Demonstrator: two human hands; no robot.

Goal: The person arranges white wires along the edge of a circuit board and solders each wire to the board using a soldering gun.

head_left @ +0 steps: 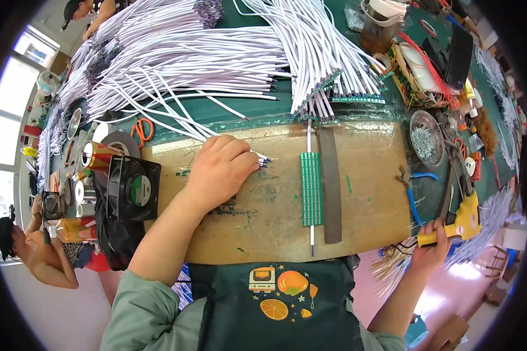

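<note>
On the tan work mat (369, 175): left hand (222, 169) is curled down over a small bunch of white wires (184, 123), a few dark-tipped ends poking out past the fingers
Yellow gun (466, 219): glue or soldering type, can't tell which; right hand (431, 245) is wrapped round its handle off the mat's right side, and the trigger finger isn't clear to me
Green circuit strip (311, 188): lying lengthwise on the mat, right of the left hand, just beside a long grey-brown bar (329, 187), with a bit of white showing past each end
Wire piles (193, 58): heaped across the far side of the green tabletop (269, 111), some ending in more green strips (360, 99)
Step in hand, my guess: getting wires and gun ready for joining at the strip, since the held tips are well apart from it
Next move, imo: calls for bringing those tips over, lining them up, then working the gun's nose in without catching any fingers
Also nearby: blue-handled pliers (413, 205) and a bowl of small bits (425, 137), neither being touched
</note>
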